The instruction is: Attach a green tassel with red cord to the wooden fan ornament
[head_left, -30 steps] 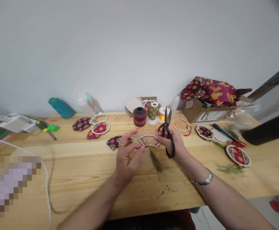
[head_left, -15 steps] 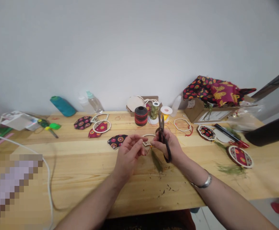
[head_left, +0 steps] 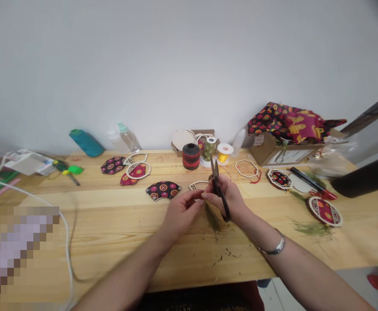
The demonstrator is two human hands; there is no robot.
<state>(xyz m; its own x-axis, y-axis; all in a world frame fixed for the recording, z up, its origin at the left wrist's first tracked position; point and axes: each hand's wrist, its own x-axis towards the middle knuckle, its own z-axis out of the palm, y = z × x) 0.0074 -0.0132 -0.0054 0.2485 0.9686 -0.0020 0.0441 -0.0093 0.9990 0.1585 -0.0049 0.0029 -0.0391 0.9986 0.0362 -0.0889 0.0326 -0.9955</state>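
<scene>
Black scissors (head_left: pixel 219 190) point upward in my right hand (head_left: pixel 231 201), their handles held against the palm. My right thumb and forefinger reach left and meet the fingertips of my left hand (head_left: pixel 182 211), which is closed in a pinch. Whatever lies between those fingertips is too small to make out. An olive-green tassel (head_left: pixel 212 219) hangs just below the right fingers. Behind the hands lies a pale fan-shaped frame (head_left: pixel 197 185), partly covered. A fan-shaped piece of patterned fabric (head_left: pixel 163 190) rests beyond my left hand.
Thread spools stand behind: a black-and-red one (head_left: pixel 191 156), an olive one (head_left: pixel 210 149) and a yellow one (head_left: pixel 223 153). A cardboard box (head_left: pixel 283 151) with fabric is at back right. Finished-looking round ornament (head_left: pixel 325 211) lies right. A white cable (head_left: pixel 66 233) crosses the left side.
My left hand has moved right, and its fingers have come together with my right fingertips. The scissors tilt slightly further left. More of the fan-shaped fabric piece shows.
</scene>
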